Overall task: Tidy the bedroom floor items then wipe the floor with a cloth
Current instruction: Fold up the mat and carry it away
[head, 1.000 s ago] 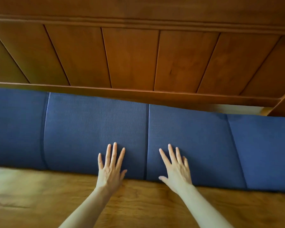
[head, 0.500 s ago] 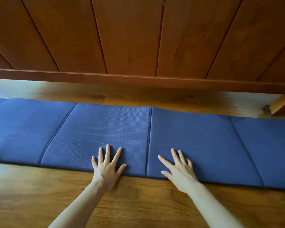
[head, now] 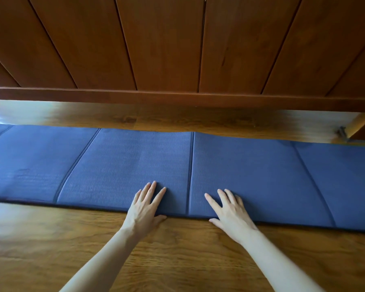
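Both hands, left hand and right hand, press flat with fingers spread, gripping nothing, on a long blue padded folding mat lying on the glossy wooden floor beside a wooden bed frame. Tidying step; next, likely folding or sliding it.

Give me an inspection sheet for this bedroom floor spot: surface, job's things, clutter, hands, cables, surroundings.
Surface: glossy wooden floor, bare in front of the mat, with window glare at the left.
Job's things: blue folding mat lying flat along the furniture, creases showing between panels; no cloth seen.
Clutter: nothing seen.
Hands: left hand and right hand both open, palms flat on the mat's near edge, one on each side of the centre crease.
Cables: nothing seen; a small dark fitting sits at the far right, too small to identify.
Surroundings: wooden panelled furniture standing over the floor beyond the mat.
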